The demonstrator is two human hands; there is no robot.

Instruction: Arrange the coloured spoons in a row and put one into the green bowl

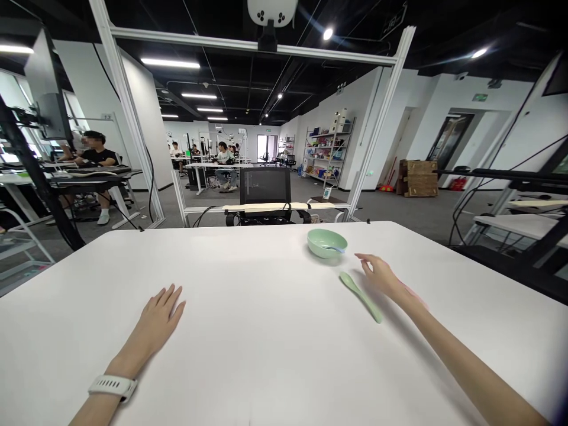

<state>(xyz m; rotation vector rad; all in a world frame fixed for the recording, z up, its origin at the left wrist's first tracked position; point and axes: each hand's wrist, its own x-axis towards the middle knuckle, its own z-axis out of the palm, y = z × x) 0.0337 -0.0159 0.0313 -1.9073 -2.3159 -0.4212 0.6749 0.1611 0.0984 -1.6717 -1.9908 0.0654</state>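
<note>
My open, empty right hand (377, 275) is just beside the green spoon (360, 297), near the bowl (327, 244); my open left hand (162, 316) lies far from the bowl. The spoon seems light and slippery, so I would take its handle.

A bowl (327, 244) sits on the bench (248, 331), near its far edge and right of centre, with a small utensil (338, 249) lying in it. A spoon (360, 297) lies on the bench in front of the bowl, slanting toward the near right. The right hand (379, 275) is just beside the spoon on its right, fingertips toward the bowl but apart from it. The left hand (160, 316) lies open on the bench, left of centre and well apart from both, with a smartwatch (112, 387) on its wrist. Beyond the far edge stands an office chair (265, 186).
</note>
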